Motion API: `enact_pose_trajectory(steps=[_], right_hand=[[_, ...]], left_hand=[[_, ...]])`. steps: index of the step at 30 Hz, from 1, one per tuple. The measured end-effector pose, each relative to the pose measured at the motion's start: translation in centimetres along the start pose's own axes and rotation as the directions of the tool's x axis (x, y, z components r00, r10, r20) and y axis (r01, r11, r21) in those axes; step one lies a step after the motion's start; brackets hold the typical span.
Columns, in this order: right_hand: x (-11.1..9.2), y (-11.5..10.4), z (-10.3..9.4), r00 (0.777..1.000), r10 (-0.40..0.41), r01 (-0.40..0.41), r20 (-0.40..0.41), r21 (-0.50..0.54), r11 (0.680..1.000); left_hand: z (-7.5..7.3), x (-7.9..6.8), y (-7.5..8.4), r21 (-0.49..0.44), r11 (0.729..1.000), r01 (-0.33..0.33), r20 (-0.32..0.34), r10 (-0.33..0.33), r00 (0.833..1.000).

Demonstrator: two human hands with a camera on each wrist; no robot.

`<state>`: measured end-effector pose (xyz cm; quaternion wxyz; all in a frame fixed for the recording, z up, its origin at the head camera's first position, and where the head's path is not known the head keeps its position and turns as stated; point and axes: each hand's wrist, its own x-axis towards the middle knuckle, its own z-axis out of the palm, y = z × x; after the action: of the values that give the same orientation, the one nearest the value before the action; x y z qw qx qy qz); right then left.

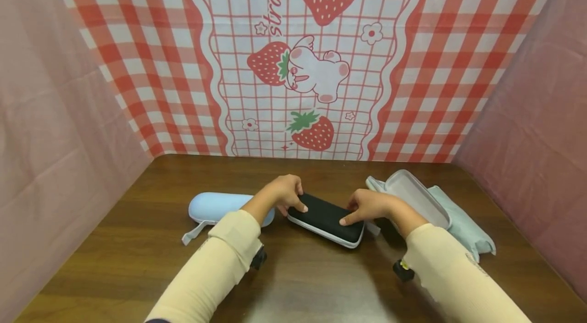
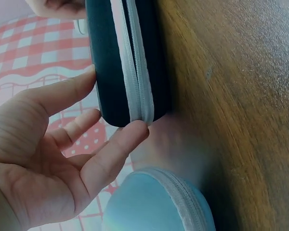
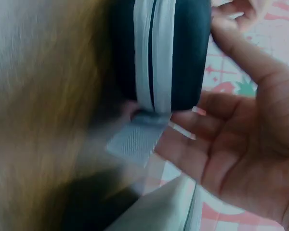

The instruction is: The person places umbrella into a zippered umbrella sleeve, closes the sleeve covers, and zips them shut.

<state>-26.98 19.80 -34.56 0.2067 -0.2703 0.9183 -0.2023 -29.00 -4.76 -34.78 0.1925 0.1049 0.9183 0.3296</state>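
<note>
A black zippered case (image 1: 324, 217) with a pale grey zip lies in the middle of the wooden table, its lid down. My left hand (image 1: 285, 194) grips its left end, thumb on the top and fingers round the end; in the left wrist view a fingertip (image 2: 136, 130) touches the zip's end. The right end is held by my right hand (image 1: 370, 207), its thumb on the lid. In the right wrist view a grey strap tab (image 3: 137, 139) sticks out at that end, with fingers behind it. The zip tape (image 3: 154, 57) runs along the case's side.
A light blue case (image 1: 220, 206) with a grey strap (image 1: 193, 234) lies at the left, partly behind my left forearm. On the right an opened grey case (image 1: 417, 198) rests beside a pale green pouch (image 1: 465, 226). A checked strawberry cloth (image 1: 316, 83) hangs behind the table.
</note>
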Motion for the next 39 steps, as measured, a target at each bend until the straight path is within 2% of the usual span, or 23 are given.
enact_pose_trajectory(steps=[4,7,11,14,17,20,23,27,30,34,39], right_hand=[[0.5,0.1,0.1,0.997,-0.015,0.013,0.074,0.028,1.0],[0.7,0.0,0.2,0.995,-0.019,0.013,0.1,0.059,0.998],[0.7,0.0,0.1,0.997,-0.02,0.017,0.075,0.04,0.999],[0.8,-0.1,-0.3,0.998,-0.052,0.052,0.04,0.0,0.999],[0.8,-0.3,-0.6,0.997,-0.081,0.081,0.002,-0.043,0.996],[0.8,-0.3,-0.7,0.994,-0.099,0.095,-0.047,-0.094,0.991],[0.6,-0.1,-0.7,0.988,-0.128,0.119,-0.089,-0.096,0.988],[0.1,0.3,-0.6,0.984,-0.155,0.156,-0.09,-0.002,0.988],[-0.4,0.3,-0.5,0.987,-0.136,0.141,-0.091,0.054,0.988],[-0.9,-0.1,-0.1,0.985,-0.101,0.11,-0.137,0.059,0.992],[-1.5,-1.2,0.7,0.976,-0.049,0.049,-0.212,-0.009,0.999]], left_hand=[[0.1,-0.3,0.3,0.036,0.999,-0.015,0.029,0.014,0.999],[0.0,-0.3,0.4,0.048,0.998,-0.037,0.074,0.033,0.997],[-0.1,-0.3,0.5,0.041,0.997,-0.058,0.146,0.051,0.988],[-0.3,-0.4,0.6,0.056,0.995,-0.081,0.169,0.07,0.983],[-0.4,-0.6,0.3,0.084,0.99,-0.112,0.135,0.1,0.986],[-0.1,-0.9,-0.1,0.1,0.984,-0.149,0.062,0.143,0.988],[0.4,-1.4,-0.6,0.121,0.974,-0.194,-0.015,0.197,0.98],[1.1,-2.1,-0.9,0.255,0.931,-0.261,-0.109,0.295,0.949],[1.6,-2.5,-1.0,0.345,0.894,-0.288,-0.16,0.358,0.92],[2.1,-2.8,-1.0,0.373,0.879,-0.298,-0.187,0.386,0.903],[1.7,-3.0,-0.4,0.399,0.865,-0.304,-0.174,0.397,0.901]])
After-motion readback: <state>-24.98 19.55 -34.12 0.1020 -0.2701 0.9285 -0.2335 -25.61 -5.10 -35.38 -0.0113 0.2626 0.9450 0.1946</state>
